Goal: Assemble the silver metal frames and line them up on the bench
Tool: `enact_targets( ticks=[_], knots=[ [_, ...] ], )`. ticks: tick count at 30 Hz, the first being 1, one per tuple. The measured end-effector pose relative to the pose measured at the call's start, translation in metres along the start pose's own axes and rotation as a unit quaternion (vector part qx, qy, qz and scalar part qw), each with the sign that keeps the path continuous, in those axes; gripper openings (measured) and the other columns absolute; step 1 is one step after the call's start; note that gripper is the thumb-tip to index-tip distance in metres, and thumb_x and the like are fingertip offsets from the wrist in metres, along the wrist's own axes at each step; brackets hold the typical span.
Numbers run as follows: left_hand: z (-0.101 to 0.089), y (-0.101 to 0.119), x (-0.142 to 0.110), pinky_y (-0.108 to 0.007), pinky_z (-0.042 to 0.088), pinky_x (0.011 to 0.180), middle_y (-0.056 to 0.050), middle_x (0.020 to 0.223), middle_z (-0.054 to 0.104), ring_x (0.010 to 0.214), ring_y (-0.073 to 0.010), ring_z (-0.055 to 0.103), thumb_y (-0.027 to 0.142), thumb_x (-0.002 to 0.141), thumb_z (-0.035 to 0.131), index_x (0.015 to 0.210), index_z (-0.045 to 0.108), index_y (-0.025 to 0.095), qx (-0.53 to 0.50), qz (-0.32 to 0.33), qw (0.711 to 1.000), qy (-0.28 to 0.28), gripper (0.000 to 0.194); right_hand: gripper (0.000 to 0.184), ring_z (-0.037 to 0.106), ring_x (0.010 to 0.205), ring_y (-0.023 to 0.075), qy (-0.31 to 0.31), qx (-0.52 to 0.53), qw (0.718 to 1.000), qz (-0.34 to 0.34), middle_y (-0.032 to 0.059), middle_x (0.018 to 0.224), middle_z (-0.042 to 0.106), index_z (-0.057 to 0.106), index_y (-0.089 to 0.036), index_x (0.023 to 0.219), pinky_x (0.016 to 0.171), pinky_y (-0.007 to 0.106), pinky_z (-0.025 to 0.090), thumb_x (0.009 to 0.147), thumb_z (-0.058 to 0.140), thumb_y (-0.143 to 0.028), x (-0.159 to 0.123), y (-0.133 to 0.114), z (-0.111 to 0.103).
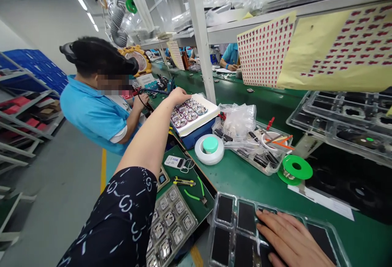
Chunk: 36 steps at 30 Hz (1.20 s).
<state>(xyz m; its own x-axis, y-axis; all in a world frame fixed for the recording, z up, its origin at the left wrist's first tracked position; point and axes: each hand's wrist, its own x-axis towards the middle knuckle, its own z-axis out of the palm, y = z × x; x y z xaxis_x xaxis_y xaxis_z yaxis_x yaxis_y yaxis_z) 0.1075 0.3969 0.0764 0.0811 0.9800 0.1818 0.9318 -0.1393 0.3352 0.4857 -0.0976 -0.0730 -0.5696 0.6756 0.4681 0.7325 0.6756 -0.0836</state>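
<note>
My left arm stretches forward past the bench. My left hand [179, 95] is at the near-left back edge of a white board [200, 123] bearing several ring-shaped parts [189, 112] with purple and blue rims. Its fingers are bent down and together at the parts; what they pinch, if anything, is hidden. The board rests on a blue box [199, 133]. At the lower right, my right hand [288, 234] lies with fingers stretched over a clear plastic tray [235, 210], whose compartments hold flat black pieces [246, 216].
Left of the bench, a co-worker in a blue shirt [88, 107] sits close by. Around me are a parts tray [183, 193], green-handled cutters [200, 191], a yellow knife [183, 181], a tape roll [208, 159], a cluttered bin [269, 169], a green solder spool [295, 169] and a white post [200, 34].
</note>
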Motion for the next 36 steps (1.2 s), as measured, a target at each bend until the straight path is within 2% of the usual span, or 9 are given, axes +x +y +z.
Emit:
enact_targets(
  ticks=[3, 6, 9, 11, 14, 18, 23, 30, 36],
  knots=[
    [-0.003, 0.002, -0.004, -0.035, 0.049, 0.085, -0.015, 0.089, 0.074, 0.087, -0.0274, 0.066, 0.048, 0.087, 0.070, 0.086, 0.076, 0.017, 0.007, -0.008, 1.000, 0.010, 0.032, 0.070, 0.068, 0.131, 0.0239, 0.008, 0.017, 1.000, 0.021, 0.0010, 0.153, 0.063, 0.042, -0.030, 0.166, 0.111, 0.040, 0.059, 0.100, 0.061, -0.023, 0.002, -0.005, -0.004],
    [-0.007, 0.008, -0.010, -0.035, 0.049, 0.087, -0.018, 0.098, 0.076, 0.092, -0.0297, 0.067, 0.057, 0.093, 0.062, 0.090, 0.075, 0.016, 0.017, -0.012, 0.999, 0.032, 0.043, 0.068, 0.067, 0.133, 0.0248, 0.003, 0.026, 0.999, 0.041, 0.0004, 0.154, 0.063, 0.044, -0.029, 0.165, 0.110, 0.040, 0.059, 0.099, 0.062, -0.024, 0.002, -0.008, -0.007],
    [-0.009, 0.022, -0.025, -0.034, 0.048, 0.093, -0.017, 0.115, 0.075, 0.105, -0.0309, 0.067, 0.071, 0.094, 0.056, 0.109, 0.076, 0.017, -0.014, 0.041, 0.998, 0.042, 0.059, 0.066, 0.067, 0.133, 0.0255, -0.007, 0.023, 0.999, 0.049, -0.0001, 0.154, 0.062, 0.048, -0.029, 0.163, 0.108, 0.040, 0.061, 0.099, 0.062, -0.026, 0.000, -0.009, -0.008],
    [-0.007, 0.036, -0.040, -0.035, 0.047, 0.100, -0.016, 0.125, 0.073, 0.113, -0.0319, 0.065, 0.078, 0.094, 0.050, 0.120, 0.074, 0.019, -0.028, 0.089, 0.995, 0.021, 0.069, 0.064, 0.068, 0.132, 0.0256, -0.009, 0.012, 0.999, 0.046, -0.0002, 0.154, 0.062, 0.050, -0.029, 0.162, 0.107, 0.041, 0.062, 0.099, 0.062, -0.026, -0.002, -0.009, -0.007],
    [-0.002, 0.059, -0.066, -0.043, 0.043, 0.108, -0.018, 0.134, 0.067, 0.123, -0.0365, 0.061, 0.083, 0.094, 0.045, 0.128, 0.073, 0.020, 0.013, 0.127, 0.992, -0.004, 0.077, 0.060, 0.067, 0.133, 0.0262, -0.010, 0.004, 0.999, 0.043, 0.0002, 0.155, 0.061, 0.055, -0.028, 0.159, 0.108, 0.041, 0.062, 0.099, 0.063, -0.028, -0.004, -0.008, -0.005],
    [0.004, 0.082, -0.096, -0.049, 0.040, 0.112, -0.018, 0.139, 0.062, 0.134, -0.0395, 0.053, 0.082, 0.097, 0.042, 0.133, 0.070, 0.023, 0.101, 0.173, 0.980, 0.009, 0.075, 0.063, 0.068, 0.132, 0.0261, -0.002, 0.006, 0.999, 0.033, 0.0007, 0.155, 0.062, 0.053, -0.028, 0.160, 0.108, 0.039, 0.061, 0.099, 0.064, -0.029, -0.005, -0.006, -0.003],
    [0.011, 0.087, -0.121, -0.053, 0.039, 0.112, -0.021, 0.144, 0.058, 0.140, -0.0411, 0.047, 0.075, 0.101, 0.043, 0.136, 0.068, 0.021, 0.180, 0.208, 0.961, 0.024, 0.069, 0.065, 0.071, 0.126, 0.0259, 0.007, -0.034, 0.999, -0.006, 0.0017, 0.154, 0.062, 0.052, -0.028, 0.160, 0.100, 0.039, 0.066, 0.097, 0.065, -0.031, -0.004, -0.001, 0.001],
    [0.019, 0.081, -0.128, -0.054, 0.039, 0.108, -0.023, 0.136, 0.060, 0.135, -0.0408, 0.048, 0.057, 0.106, 0.047, 0.126, 0.072, 0.017, 0.213, 0.241, 0.944, 0.071, 0.051, 0.060, 0.071, 0.127, 0.0280, 0.000, -0.066, 0.997, -0.026, 0.0014, 0.155, 0.059, 0.059, -0.029, 0.155, 0.096, 0.042, 0.068, 0.095, 0.065, -0.030, -0.006, 0.000, 0.002],
    [0.022, 0.082, -0.128, -0.052, 0.040, 0.106, -0.021, 0.134, 0.061, 0.131, -0.0385, 0.050, 0.055, 0.107, 0.048, 0.127, 0.071, 0.020, 0.232, 0.248, 0.937, 0.088, 0.047, 0.067, 0.071, 0.127, 0.0284, 0.002, -0.075, 0.996, -0.043, 0.0020, 0.159, 0.055, 0.050, -0.028, 0.162, 0.096, 0.042, 0.069, 0.096, 0.063, -0.030, -0.015, 0.007, 0.014]
  ],
)
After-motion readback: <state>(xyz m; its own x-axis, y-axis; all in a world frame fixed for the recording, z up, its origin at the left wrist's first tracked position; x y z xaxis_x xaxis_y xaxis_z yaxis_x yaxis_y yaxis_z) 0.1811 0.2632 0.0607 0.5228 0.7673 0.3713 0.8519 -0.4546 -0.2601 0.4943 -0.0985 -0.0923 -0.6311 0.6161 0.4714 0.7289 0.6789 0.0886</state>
